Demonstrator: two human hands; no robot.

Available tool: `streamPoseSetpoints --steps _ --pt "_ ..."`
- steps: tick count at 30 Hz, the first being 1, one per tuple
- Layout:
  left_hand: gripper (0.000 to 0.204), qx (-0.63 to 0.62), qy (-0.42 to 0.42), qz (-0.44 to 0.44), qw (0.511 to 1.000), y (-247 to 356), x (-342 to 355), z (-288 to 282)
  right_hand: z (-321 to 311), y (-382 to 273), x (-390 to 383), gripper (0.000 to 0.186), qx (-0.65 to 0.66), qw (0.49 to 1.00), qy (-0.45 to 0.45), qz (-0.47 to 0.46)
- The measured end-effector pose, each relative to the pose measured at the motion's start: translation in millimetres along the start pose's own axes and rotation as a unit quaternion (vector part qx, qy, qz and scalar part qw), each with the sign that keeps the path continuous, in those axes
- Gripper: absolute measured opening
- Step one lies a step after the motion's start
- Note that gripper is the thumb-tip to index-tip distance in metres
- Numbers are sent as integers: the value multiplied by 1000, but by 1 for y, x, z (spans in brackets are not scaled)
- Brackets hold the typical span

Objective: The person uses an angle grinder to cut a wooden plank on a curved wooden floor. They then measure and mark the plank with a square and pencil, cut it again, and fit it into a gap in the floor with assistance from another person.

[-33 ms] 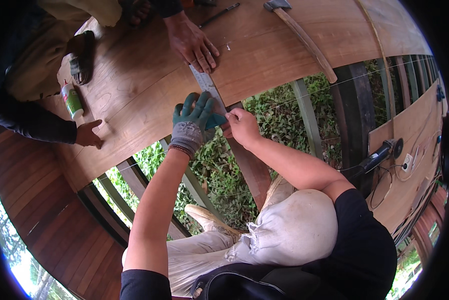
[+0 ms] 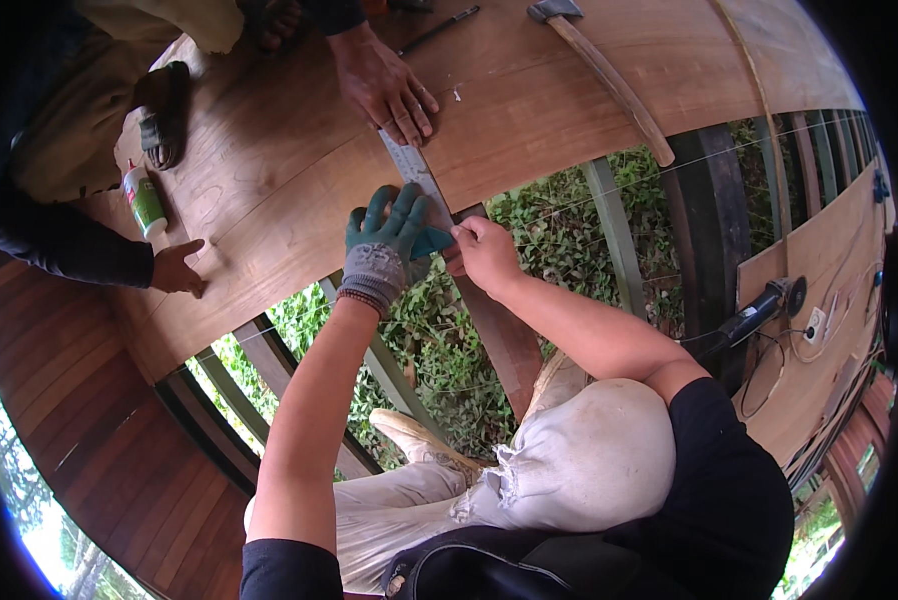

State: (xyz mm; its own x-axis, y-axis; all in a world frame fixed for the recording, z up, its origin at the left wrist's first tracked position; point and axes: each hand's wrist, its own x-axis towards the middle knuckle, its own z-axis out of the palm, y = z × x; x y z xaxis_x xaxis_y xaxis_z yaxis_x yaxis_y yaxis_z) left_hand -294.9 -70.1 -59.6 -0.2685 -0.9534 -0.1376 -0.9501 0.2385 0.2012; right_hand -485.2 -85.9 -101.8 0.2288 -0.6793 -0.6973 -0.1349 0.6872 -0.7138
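Planks (image 2: pixel 279 190) support one metal square (image 2: pixel 417 170) at the person's two hands (image 2: pixel 384 228).

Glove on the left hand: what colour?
The glove is green on the fingers, grey at the cuff; shows best in the head view.

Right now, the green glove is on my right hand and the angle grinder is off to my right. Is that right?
Not quite: the head view shows the green glove on your left hand. Your right hand is bare. The angle grinder is indeed off to your right.
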Motion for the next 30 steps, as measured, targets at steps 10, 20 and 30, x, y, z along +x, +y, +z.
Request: streamPoseSetpoints --steps 10,20,30 --pt "93 14 -8 -5 1000 -2 5 1 -2 -1 7 17 21 1000 -7 -9" --pt "100 11 -19 2 1000 -4 8 0 -2 -2 7 17 7 1000 -3 -3" --pt "98 11 -17 -2 1000 -1 9 -1 -4 -2 7 19 28 1000 6 6"
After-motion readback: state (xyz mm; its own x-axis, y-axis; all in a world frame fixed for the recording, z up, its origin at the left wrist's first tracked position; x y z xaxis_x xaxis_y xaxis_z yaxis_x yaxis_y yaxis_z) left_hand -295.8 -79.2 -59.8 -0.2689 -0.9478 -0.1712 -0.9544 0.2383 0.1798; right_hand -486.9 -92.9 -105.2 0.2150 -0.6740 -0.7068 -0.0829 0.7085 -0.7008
